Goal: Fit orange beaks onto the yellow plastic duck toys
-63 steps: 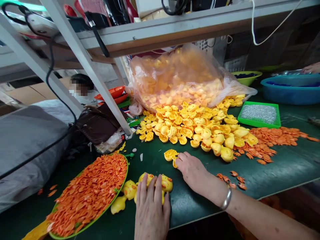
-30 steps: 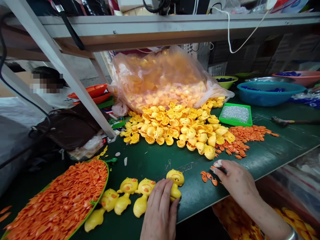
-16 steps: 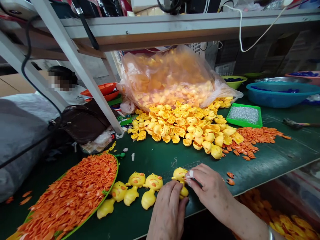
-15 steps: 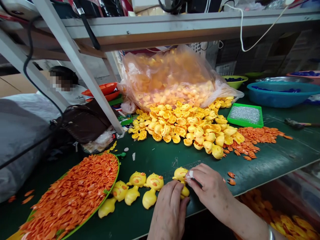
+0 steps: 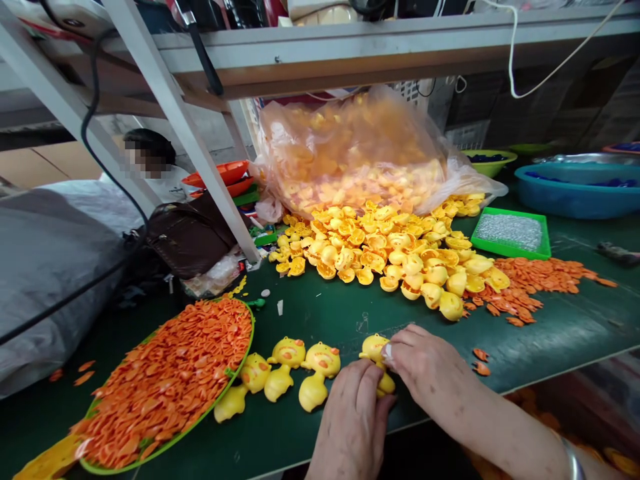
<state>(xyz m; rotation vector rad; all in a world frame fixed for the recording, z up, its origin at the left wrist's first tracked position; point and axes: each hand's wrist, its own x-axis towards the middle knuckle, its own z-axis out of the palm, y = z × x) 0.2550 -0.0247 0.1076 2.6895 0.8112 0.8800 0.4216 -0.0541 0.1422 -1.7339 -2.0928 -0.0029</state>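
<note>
A yellow toy duck (image 5: 376,353) lies on the green table (image 5: 325,313) close to its front edge. My left hand (image 5: 356,417) curls over the duck's body. My right hand (image 5: 425,370) pinches at the duck's head, fingertips closed; whatever small piece they hold is hidden. Three more yellow ducks (image 5: 287,373) with orange beaks lie in a row to the left. Two loose orange beak pieces (image 5: 481,360) lie just right of my right hand.
A green-rimmed tray of orange pieces (image 5: 170,380) sits at the left. A heap of yellow shells (image 5: 390,253) spills from a plastic bag (image 5: 355,153). Behind right are more orange pieces (image 5: 535,280), a green tray (image 5: 513,233) and a blue basin (image 5: 580,190). A person (image 5: 145,167) sits beyond the rack post (image 5: 190,140).
My right hand came back from the loose orange pieces at the right and now meets the duck under my left hand. The view shifted slightly right.
</note>
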